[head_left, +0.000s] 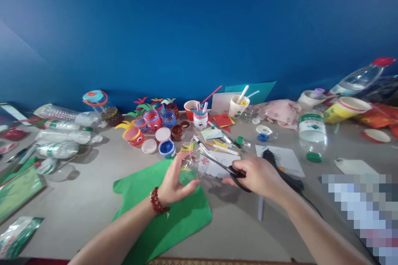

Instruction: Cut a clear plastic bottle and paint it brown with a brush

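Note:
My left hand (174, 182), with a red bead bracelet on the wrist, is closed round a clear plastic bottle piece (190, 169) held just above the table. My right hand (256, 176) grips black-handled scissors (228, 168); their blades point left and reach the clear plastic piece. Under both hands lies a green paper sheet (161, 211).
Paint pots and decorated red and blue jars (154, 126) stand behind the hands. Empty plastic bottles (64, 136) lie at the left. Paper cups (238, 105), a white paper sheet (287, 158), an upside-down bottle (312, 134), a black glue gun (281, 169) and a pink cloth (281, 112) sit to the right.

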Demonstrator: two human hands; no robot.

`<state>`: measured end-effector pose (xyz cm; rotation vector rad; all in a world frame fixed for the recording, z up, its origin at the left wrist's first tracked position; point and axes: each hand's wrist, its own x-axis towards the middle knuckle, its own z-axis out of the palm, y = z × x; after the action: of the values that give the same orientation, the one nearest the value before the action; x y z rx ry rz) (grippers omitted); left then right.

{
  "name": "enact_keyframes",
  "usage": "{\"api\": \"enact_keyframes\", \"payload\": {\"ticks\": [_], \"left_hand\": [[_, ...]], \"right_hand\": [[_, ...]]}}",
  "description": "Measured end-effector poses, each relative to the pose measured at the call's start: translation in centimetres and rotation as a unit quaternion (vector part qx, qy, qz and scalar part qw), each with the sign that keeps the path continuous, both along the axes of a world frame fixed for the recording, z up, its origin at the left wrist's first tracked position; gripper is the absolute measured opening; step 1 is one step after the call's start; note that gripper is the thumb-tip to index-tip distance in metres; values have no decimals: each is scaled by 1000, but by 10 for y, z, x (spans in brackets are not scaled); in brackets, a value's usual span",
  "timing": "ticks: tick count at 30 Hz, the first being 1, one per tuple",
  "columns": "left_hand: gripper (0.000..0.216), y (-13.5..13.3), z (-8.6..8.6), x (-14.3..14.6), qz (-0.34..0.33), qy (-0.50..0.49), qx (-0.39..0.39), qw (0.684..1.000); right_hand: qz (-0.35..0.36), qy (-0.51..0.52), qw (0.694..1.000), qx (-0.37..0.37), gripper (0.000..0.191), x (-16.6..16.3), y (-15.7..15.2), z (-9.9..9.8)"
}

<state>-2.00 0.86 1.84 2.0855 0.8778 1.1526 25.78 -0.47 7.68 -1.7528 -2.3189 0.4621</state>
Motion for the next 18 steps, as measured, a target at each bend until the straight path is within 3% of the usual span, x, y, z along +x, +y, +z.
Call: {"api": "enact_keyframes", "payload": {"ticks": [10, 18], "left_hand": [[68, 2, 4, 2, -49, -64, -22, 996], [64, 4, 4, 0, -113, -131, -107, 979]], "right_hand": [[21, 17, 999, 23, 56, 6, 2, -2], [30, 24, 999, 27, 55, 7, 0, 2]]}}
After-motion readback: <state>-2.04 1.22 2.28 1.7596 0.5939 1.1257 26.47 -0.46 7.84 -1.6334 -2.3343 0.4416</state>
